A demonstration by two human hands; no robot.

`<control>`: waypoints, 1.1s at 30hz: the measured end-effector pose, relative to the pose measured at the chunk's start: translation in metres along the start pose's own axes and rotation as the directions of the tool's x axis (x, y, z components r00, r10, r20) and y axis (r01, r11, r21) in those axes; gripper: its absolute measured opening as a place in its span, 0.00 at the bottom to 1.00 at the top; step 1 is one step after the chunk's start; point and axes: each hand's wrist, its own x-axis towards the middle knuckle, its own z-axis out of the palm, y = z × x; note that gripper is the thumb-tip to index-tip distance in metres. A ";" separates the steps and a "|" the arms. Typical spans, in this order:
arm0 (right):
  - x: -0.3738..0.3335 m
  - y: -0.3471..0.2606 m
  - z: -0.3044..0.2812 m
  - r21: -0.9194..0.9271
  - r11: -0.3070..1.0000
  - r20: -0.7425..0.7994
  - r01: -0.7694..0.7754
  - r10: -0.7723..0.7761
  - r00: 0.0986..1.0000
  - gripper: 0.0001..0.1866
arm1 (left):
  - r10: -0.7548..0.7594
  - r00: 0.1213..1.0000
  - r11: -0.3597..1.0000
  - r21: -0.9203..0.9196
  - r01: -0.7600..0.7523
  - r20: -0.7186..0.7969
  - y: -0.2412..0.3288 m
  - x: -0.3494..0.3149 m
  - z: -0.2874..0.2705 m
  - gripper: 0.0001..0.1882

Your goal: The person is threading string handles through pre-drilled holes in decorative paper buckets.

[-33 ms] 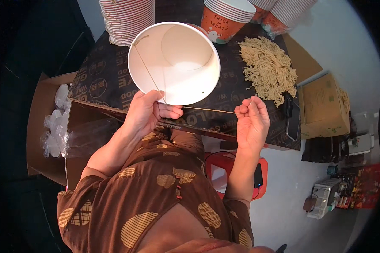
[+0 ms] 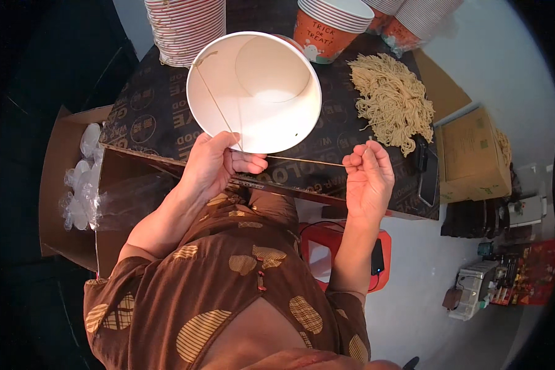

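Note:
A paper bucket [image 2: 277,92], white inside, lies tipped on the dark table with its mouth facing me. My left hand [image 2: 216,159] grips its near rim, thumb over the edge and fingers beneath. A thin beige cord [image 2: 214,102] runs from the rim's upper left across the mouth to my left thumb. From the near rim it continues outside, stretched straight to my right hand [image 2: 369,172], whose fingertips pinch it. Beyond my right hand lies a loose heap of beige cords [image 2: 393,98]. Whether the cord is knotted at the rim I cannot make out.
Nested buckets [image 2: 186,31] stand at the back left; orange printed buckets [image 2: 330,31] stand behind. A phone [image 2: 428,179] lies by the table's right edge. An open carton [image 2: 71,237] with clear plastic pieces is at left, another carton [image 2: 472,157] at right. A red stool [image 2: 376,246] stands below.

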 end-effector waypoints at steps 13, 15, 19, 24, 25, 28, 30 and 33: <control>-0.029 0.013 0.050 -0.652 0.629 0.174 0.423 -0.420 0.891 0.03 | -0.350 0.913 0.824 -0.395 0.406 0.210 -0.012 0.010 0.003 0.17; -0.025 0.018 0.049 -0.669 0.441 0.322 0.598 -0.554 0.768 0.06 | -0.369 0.903 0.810 -0.401 0.428 0.219 -0.013 0.009 0.006 0.17; -0.023 0.016 0.054 -0.695 0.251 0.440 0.674 -0.593 0.674 0.04 | -0.396 0.882 0.759 -0.450 0.471 0.256 -0.017 0.007 0.010 0.17; -0.017 0.019 0.053 -0.667 0.136 0.502 0.732 -0.644 0.577 0.05 | -0.405 0.863 0.718 -0.479 0.505 0.302 -0.020 0.004 0.013 0.17; -0.016 0.020 0.053 -0.668 0.136 0.501 0.732 -0.645 0.577 0.05 | -0.410 0.861 0.712 -0.484 0.509 0.301 -0.020 0.003 0.014 0.18; -0.015 0.020 0.053 -0.658 0.116 0.508 0.744 -0.661 0.552 0.06 | -0.404 0.863 0.726 -0.467 0.504 0.303 -0.022 0.004 0.014 0.18; -0.016 0.018 0.055 -0.674 0.109 0.508 0.730 -0.648 0.567 0.06 | -0.399 0.869 0.737 -0.462 0.494 0.293 -0.023 0.004 0.013 0.18; -0.015 0.019 0.054 -0.676 0.104 0.505 0.730 -0.656 0.561 0.06 | -0.398 0.875 0.752 -0.447 0.484 0.277 -0.024 0.004 0.013 0.18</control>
